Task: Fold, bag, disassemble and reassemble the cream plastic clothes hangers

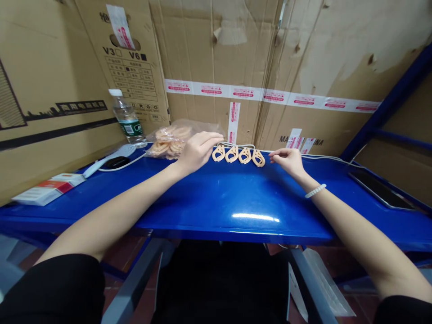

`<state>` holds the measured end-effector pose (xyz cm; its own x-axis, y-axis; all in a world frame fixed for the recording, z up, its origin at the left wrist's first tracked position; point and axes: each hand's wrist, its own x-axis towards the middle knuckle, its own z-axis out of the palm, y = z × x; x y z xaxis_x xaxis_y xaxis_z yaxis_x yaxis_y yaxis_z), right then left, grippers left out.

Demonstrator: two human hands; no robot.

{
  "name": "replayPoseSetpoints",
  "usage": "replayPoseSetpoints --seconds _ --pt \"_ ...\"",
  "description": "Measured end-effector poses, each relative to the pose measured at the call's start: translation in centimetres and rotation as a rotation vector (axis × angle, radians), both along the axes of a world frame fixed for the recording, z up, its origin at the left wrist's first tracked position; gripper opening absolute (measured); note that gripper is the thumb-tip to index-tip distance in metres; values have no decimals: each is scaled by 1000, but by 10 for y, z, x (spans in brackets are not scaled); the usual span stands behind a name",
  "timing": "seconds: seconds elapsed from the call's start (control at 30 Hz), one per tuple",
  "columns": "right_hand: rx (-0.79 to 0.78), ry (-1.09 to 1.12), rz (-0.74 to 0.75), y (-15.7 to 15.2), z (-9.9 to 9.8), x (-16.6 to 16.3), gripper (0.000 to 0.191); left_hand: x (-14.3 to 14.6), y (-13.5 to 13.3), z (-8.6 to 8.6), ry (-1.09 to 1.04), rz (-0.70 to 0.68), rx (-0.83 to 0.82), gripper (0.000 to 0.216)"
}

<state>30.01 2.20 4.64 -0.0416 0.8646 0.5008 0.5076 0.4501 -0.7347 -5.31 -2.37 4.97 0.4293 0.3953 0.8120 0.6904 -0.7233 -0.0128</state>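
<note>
Several beige teardrop-shaped plastic clips [231, 154] lie in a row near the back of the blue table [216, 198]. The rightmost clip [258, 158] is tilted a little. My left hand [200, 151] is at the row's left end, its fingers stretched out over the table and no object visible in them. Behind its wrist, a clear plastic bag [165, 143] holds more beige pieces and is partly covered by the hand. To the right of the row, my right hand [288, 160] has its fingers curled and thumb near the index finger, apart from the rightmost clip. Nothing shows between those fingertips.
A water bottle [128, 119] stands at the back left, near a black mouse-like object [115, 162] and a white-and-red box [50, 189]. A phone [381, 190] lies at the right. Cardboard [209, 58] walls the back; a white cable [324, 157] runs along it.
</note>
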Motion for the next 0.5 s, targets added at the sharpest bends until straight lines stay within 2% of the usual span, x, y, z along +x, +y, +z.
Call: replayPoseSetpoints --seconds 0.13,0.23,0.33,0.43,0.5 --pt "19 50 -27 1 1 0 22 21 -21 -2 43 -244 39 27" --pt "21 106 -20 2 1 1 20 32 -34 -5 159 -365 3 28" --pt "28 68 22 1 1 3 17 38 -41 -7 348 -403 -32 29" --pt "50 -31 81 2 -1 4 25 42 -47 -7 519 -424 -78 30" --pt "87 -64 70 5 -3 3 26 44 -53 -7 578 -422 -122 29"
